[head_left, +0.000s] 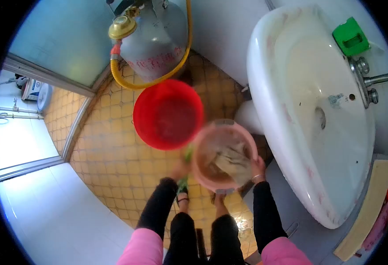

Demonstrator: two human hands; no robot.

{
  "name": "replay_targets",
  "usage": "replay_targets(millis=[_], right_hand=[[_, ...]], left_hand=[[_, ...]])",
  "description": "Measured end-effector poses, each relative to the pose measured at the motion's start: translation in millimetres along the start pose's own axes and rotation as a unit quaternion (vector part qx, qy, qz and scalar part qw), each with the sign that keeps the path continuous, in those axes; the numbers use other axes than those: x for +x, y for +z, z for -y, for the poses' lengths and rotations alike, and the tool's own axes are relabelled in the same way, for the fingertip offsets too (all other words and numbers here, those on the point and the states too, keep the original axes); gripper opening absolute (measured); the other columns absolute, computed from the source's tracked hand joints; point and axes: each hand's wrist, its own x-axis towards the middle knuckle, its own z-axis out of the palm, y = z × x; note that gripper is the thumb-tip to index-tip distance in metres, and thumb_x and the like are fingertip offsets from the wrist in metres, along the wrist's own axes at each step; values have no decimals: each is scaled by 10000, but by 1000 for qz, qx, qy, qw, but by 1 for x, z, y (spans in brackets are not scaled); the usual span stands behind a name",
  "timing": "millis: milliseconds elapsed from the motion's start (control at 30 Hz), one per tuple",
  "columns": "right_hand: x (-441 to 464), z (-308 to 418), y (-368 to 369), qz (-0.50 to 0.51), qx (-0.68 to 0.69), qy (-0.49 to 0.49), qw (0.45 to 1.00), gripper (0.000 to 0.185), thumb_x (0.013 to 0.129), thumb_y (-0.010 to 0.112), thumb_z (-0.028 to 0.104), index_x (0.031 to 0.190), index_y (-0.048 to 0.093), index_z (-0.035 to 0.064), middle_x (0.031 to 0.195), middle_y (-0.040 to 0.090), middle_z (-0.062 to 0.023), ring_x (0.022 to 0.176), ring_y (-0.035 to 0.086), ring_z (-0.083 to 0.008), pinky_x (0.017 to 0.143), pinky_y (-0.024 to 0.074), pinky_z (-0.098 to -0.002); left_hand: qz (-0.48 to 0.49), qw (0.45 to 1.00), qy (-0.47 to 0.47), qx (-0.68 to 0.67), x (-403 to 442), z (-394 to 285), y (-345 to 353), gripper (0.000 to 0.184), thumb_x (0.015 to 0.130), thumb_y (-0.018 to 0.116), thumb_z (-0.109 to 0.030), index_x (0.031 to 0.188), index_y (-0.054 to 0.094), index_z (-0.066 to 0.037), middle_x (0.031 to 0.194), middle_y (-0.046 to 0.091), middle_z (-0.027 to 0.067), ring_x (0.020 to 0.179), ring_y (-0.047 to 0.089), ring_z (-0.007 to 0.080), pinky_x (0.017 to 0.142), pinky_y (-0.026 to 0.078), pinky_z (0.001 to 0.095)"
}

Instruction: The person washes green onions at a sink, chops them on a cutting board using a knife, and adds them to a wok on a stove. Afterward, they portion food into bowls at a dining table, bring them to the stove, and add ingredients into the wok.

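Note:
A pink basin (198, 170) holds murky water and a wet beige cloth (231, 162), which is bunched toward the right side and reaches up to the rim. My right hand (258, 168) is closed on the basin's right rim, close to the cloth. To the left of the basin, my left hand (180, 168) is smeared by motion. A blurred green object (183, 183) shows above and below that hand and appears to be in its grip; its kind cannot be made out. Just beyond stands a red bucket (144, 115) with liquid in it.
A grey gas cylinder (156, 53) with a yellow hose (127, 84) stands at the back. The white washbasin (264, 88) juts out on the right, with a green container (351, 36) by its tap. Yellow tiles (110, 145) cover the floor; a glass-panelled frame (76, 126) borders the left.

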Motion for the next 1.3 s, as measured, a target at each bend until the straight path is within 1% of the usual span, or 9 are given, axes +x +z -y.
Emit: replay_targets(millis=[400, 533, 567, 667, 800, 933, 1000, 1100, 1300], right_hand=[[65, -112, 28, 35, -46, -90, 994, 202, 813, 550, 183, 919, 552, 11, 784, 565, -65, 739, 530, -168, 703, 437, -309], [-40, -12, 27, 28, -407, -207, 889, 288, 815, 539, 187, 1031, 474, 8, 958, 524, -136, 898, 485, -279, 794, 389, -379], [-73, -20, 27, 137, -292, -235, 917, 474, 836, 526, 216, 1240, 409, -3, 1190, 495, -188, 1119, 437, -332, 942, 343, -399], [-158, 78, 17, 281, -59, -173, 942, 113, 821, 545, 90, 902, 585, 23, 865, 611, -98, 758, 588, -234, 724, 460, -329], [-266, 319, -95, 455, -61, -133, 879, 179, 822, 559, 94, 968, 630, 18, 983, 627, -94, 840, 597, -176, 786, 467, -283], [-220, 406, -217, -50, -117, -303, 944, 167, 830, 566, 144, 927, 631, 25, 874, 644, -122, 739, 607, -188, 662, 475, -307], [-154, 420, -260, -245, -127, -369, 887, 196, 838, 546, 179, 919, 621, 18, 829, 627, -135, 720, 604, -255, 639, 472, -316], [-41, 406, -321, -324, -313, -411, 793, 308, 839, 534, 235, 1083, 540, 47, 1002, 584, -173, 868, 576, -329, 744, 463, -418], [57, 444, -345, -193, -346, -186, 899, 363, 821, 522, 204, 1147, 456, 57, 1065, 562, -178, 929, 554, -362, 803, 448, -451]], left_hand=[[-58, 998, -36, 8, 27, 66, 20, 226, 781, 572, -36, 978, 557, 74, 808, 625, 152, 692, 603, 227, 572, 480, 348], [-76, 966, -75, 237, -4, 1, 18, 197, 727, 619, -85, 856, 567, 55, 655, 610, 165, 578, 598, 261, 495, 465, 359], [-99, 970, -26, 220, -20, -9, 16, 161, 724, 605, -78, 816, 563, 47, 639, 604, 166, 567, 596, 258, 495, 461, 366], [-65, 988, -106, 97, -87, -30, 2, 141, 730, 580, -126, 778, 580, 7, 638, 598, 147, 604, 602, 237, 543, 461, 371], [-43, 967, -141, -207, -181, -94, -35, 113, 797, 530, -115, 812, 550, -5, 648, 571, 86, 604, 578, 162, 549, 462, 319], [-7, 960, -154, -235, -233, -115, -86, 130, 836, 519, -140, 825, 524, -11, 636, 550, 77, 584, 573, 184, 534, 465, 324], [-44, 947, -169, -270, -265, -166, -116, 136, 854, 521, -137, 835, 493, -5, 620, 503, 70, 552, 560, 195, 522, 478, 338], [-97, 939, -195, -265, -278, -177, -134, 131, 841, 541, -124, 814, 492, -6, 594, 478, 61, 499, 542, 199, 509, 490, 341], [-122, 953, -157, -227, -298, -236, -113, 127, 823, 563, -117, 784, 504, -11, 578, 469, 60, 440, 519, 209, 477, 510, 378]])
